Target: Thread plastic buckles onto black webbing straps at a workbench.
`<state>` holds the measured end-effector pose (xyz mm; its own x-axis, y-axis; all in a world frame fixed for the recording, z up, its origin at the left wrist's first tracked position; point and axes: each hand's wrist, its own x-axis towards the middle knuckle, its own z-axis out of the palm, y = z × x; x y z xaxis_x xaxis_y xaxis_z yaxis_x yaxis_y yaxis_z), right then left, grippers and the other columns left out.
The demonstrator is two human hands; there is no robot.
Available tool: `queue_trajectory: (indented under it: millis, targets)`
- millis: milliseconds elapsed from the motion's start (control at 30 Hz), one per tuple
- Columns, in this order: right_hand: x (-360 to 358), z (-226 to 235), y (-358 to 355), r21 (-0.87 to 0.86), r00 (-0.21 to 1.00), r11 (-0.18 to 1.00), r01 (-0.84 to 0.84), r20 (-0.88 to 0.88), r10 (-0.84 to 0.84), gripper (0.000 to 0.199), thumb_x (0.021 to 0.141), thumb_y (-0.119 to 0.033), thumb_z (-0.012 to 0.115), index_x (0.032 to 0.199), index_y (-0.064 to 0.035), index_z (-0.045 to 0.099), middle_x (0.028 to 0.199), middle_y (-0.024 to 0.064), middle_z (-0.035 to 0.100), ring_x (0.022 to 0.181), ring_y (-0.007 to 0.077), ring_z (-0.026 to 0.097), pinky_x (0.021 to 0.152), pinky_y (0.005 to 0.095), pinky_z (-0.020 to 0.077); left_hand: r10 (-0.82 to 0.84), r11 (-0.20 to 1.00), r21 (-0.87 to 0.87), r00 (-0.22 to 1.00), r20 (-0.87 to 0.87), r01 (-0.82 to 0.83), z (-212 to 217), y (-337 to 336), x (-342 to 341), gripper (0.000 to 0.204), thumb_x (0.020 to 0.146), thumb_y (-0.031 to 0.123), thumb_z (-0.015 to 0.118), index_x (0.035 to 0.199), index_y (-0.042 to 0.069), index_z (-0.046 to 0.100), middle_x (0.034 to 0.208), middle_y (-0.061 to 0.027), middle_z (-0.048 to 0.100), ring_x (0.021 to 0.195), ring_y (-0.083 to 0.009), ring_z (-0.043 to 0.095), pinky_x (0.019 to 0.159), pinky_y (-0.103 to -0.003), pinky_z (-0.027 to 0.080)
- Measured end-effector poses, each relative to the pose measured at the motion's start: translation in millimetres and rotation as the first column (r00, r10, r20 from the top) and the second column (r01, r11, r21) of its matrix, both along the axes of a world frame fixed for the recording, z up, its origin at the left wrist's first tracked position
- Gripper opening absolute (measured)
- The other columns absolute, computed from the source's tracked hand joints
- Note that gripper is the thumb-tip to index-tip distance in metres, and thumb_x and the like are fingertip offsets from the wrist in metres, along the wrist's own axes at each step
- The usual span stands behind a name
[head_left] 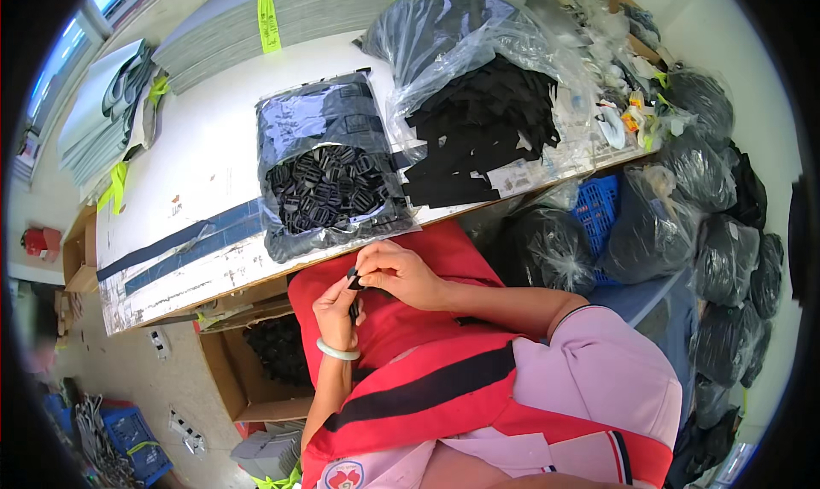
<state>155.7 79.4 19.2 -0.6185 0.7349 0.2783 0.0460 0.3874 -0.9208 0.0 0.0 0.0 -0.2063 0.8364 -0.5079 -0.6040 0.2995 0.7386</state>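
Small black piece (354, 279), one: held up over the lap, just off the table's near edge, part of it hidden by fingers; whether it is strap alone or strap with a buckle, I cannot tell from here. Left hand (336, 312), pale bangle at the wrist: closed, fingertips pinching the piece from below, a dark end running down beside the palm. Right hand (395, 274): thumb and fingers pinched together on its upper end. Handling, as judged: very light; any webbing soft and bendable, any plastic stiff and rather smooth, apt to slip or turn; not fragile. Best hold: a fingertip pinch on the flat faces close to the upper end, the other hand steadying the tail. Also on the white table (201, 169): black buckles (320, 186), many, loose in the mouth of a clear plastic bag (376, 230), hard-looking and tangled, best picked singly by the outer bars; black strips (487, 113), heaped beside a larger clear bag (444, 40), limp-looking and light, best lifted by one end.
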Motion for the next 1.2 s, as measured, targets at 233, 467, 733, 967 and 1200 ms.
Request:
queue_trajectory:
  millis: [233, 467, 733, 967, 1200]
  targets:
    - [6, 30, 4, -0.579, 0.996, 0.811, -0.08, -0.075, 0.045, 0.013, 0.095, -0.014, 0.057, 0.092, -0.001, 0.058, 0.066, 0.0015, 0.057, 0.048, 0.0051, 0.051, 0.043, 0.02, 0.0403, 0.056, 0.996, 0.083, 0.968, -0.244, -0.037, 10, -2, 10, 0.017, 0.088, 0.006, 0.065, 0.101, -0.003, 0.069, 0.067, -0.0019, 0.061, 0.042, -0.006, 0.044, 0.036, -0.021, 0.033]
    - [8, 11, -1, -0.692, 0.996, 0.721, -0.032, 0.042, 0.085, 0.017, 0.092, -0.017, 0.061, 0.084, -0.0022, 0.056, 0.062, 0.0026, 0.057, 0.046, 0.007, 0.053, 0.04, 0.0209, 0.0415, 0.082, 0.995, 0.082, 0.939, -0.335, -0.058, 10, -3, 9, 0.015, 0.086, 0.008, 0.068, 0.098, -0.001, 0.071, 0.07, -0.001, 0.063, 0.044, -0.0046, 0.044, 0.036, -0.021, 0.032]
    - [-3, 9, 2, -0.745, 0.99, 0.666, 0.046, 0.121, 0.066, 0.016, 0.09, -0.015, 0.063, 0.083, -0.0027, 0.056, 0.065, 0.0036, 0.058, 0.046, 0.0084, 0.054, 0.038, 0.0213, 0.0413, 0.177, 0.952, 0.306, 0.78, -0.6, 0.02, 3, -5, 6, 0.015, 0.085, 0.003, 0.068, 0.099, -0.002, 0.07, 0.078, -0.0006, 0.063, 0.062, -0.0046, 0.05, 0.053, -0.02, 0.038]
    - [-14, 0, 3, -0.815, 0.996, 0.578, 0.037, 0.075, 0.041, 0.015, 0.091, -0.015, 0.062, 0.084, -0.0026, 0.056, 0.066, 0.0041, 0.058, 0.045, 0.0093, 0.054, 0.037, 0.0223, 0.0416, 0.249, 0.904, 0.413, 0.652, -0.717, 0.109, 5, -5, 0, 0.016, 0.084, -0.004, 0.066, 0.1, -0.004, 0.069, 0.083, -0.0058, 0.064, 0.076, -0.0111, 0.056, 0.069, -0.023, 0.045]
    - [-20, -6, -5, -0.854, 0.998, 0.52, -0.003, -0.037, -0.056, 0.019, 0.093, -0.021, 0.061, 0.092, -0.0023, 0.056, 0.074, 0.0046, 0.06, 0.051, 0.0103, 0.057, 0.046, 0.0231, 0.0494, 0.283, 0.892, 0.435, 0.599, -0.749, 0.122, 2, -8, -2, 0.017, 0.082, -0.005, 0.067, 0.099, -0.004, 0.069, 0.086, -0.0113, 0.067, 0.077, -0.0175, 0.063, 0.069, -0.027, 0.05]
